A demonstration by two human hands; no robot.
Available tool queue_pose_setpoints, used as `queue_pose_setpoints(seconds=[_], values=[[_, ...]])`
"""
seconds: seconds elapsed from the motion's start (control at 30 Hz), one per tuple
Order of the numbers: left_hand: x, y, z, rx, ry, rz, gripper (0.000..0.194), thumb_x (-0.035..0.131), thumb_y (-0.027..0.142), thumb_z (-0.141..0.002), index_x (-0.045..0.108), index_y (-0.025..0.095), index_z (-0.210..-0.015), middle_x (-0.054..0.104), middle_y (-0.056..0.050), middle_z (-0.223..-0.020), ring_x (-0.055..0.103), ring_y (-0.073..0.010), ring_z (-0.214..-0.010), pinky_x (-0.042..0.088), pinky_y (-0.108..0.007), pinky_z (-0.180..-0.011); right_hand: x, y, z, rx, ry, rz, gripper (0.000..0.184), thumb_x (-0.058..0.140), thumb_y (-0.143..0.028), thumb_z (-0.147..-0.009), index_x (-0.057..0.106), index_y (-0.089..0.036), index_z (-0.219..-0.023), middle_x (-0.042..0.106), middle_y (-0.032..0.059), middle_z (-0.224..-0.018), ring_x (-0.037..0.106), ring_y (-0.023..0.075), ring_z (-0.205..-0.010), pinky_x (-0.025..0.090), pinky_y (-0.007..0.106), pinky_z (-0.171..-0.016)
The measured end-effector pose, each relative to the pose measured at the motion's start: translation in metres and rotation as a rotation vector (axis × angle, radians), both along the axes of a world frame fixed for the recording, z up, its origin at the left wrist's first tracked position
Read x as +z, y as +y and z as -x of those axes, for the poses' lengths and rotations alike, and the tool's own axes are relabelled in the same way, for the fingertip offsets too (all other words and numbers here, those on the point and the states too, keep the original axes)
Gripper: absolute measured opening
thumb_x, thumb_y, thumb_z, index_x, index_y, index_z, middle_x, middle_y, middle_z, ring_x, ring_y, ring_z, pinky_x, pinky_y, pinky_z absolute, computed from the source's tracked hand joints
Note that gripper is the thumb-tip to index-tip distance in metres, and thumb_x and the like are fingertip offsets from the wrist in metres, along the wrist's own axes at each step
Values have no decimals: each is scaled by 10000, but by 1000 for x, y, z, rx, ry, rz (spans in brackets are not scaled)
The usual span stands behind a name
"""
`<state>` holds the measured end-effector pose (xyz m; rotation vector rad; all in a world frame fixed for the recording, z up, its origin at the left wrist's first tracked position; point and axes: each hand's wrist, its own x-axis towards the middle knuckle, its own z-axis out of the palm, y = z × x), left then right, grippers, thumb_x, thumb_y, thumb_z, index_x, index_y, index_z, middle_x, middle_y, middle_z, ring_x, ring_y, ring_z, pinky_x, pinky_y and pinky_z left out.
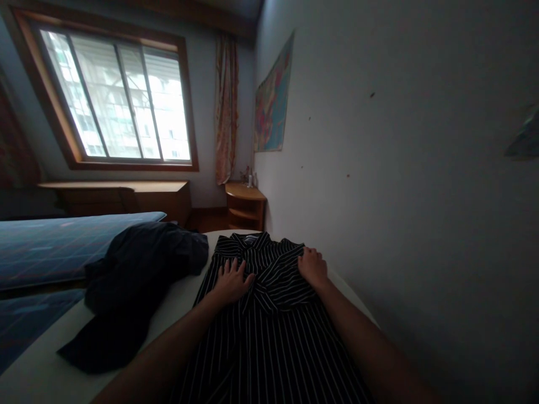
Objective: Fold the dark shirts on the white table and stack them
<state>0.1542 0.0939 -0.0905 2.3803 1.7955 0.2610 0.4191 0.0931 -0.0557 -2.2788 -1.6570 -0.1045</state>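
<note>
From where I stand, the black striped shirt (pixel 275 322) lies spread on the pale surface (pixel 183 294), collar toward the window (pixel 126 104), one sleeve folded across its front. The left hand (pixel 233 280) rests on it, its grip spread. The right hand (pixel 313 266) curls at the sleeve's edge; I can't tell whether its grip pinches cloth. A dark garment (pixel 138 269) lies to the left.

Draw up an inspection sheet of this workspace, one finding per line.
Surface: pale table, curved edge, clothing on it.
Job's things: black striped shirt, laid out, collar at the far end; apparently a sleeve across its front.
Clutter: dark cloth, bunched left of the shirt.
Hands: left hand spread on the shirt; right hand at its right edge, grip unclear.
Cables: nothing seen.
Surroundings: window, curtain, wall map, corner shelf, blue checked fabric.
</note>
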Motion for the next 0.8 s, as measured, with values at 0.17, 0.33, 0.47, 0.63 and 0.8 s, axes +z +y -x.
queue_pose_setpoints(seconds=[0.17, 0.33, 0.47, 0.63, 0.8], values=[[8, -9, -13, -250, -28, -55, 695, 327, 630, -946, 288, 269, -1539, 180, -112, -1628, 118, -356, -1490, 185, -528, -1173, 1, -7, -30, -158, 20, 146, 474, 417, -409, -946, 645, -70, -1187, 614, 251, -1220, 590, 354, -1150, 469, 450, -903], [3, -16, -21, -316, 1, -16, 640, 325, 659, -934, 350, 365, -1502, 230, -68, -1621, 160, -401, -1472, 177, -595, -1155, -2, -12, -36, -131, 63, 228, 391, 476, -360, -917, 679, -108, -1136, 654, 221, -1195, 627, 336, -1122, 482, 422, -886], [0, -19, -20, -302, -1, -80, 621, 356, 623, -941, 361, 352, -1500, 273, -70, -1607, 178, -386, -1472, 181, -570, -1164, -1, -15, -35, -122, 97, 229, 369, 442, -311, -940, 628, -90, -1170, 653, 231, -1198, 641, 316, -1105, 486, 389, -863], [0, -21, -20, -296, -15, -79, 638, 358, 645, -931, 367, 352, -1498, 285, -68, -1602, 175, -388, -1473, 168, -577, -1167, 10, -20, -30, -86, 135, 166, 379, 445, -251, -943, 490, -110, -1292, 680, 186, -1153, 661, 257, -1057, 477, 323, -833], [-2, -20, -21, -293, -42, -80, 631, 371, 645, -927, 376, 361, -1491, 282, -51, -1604, 125, -365, -1488, 153, -588, -1167, 23, -29, -16, 54, 94, 34, 374, 414, -142, -920, 561, -212, -1257, 672, 104, -1202, 638, 221, -1087, 454, 298, -863]])
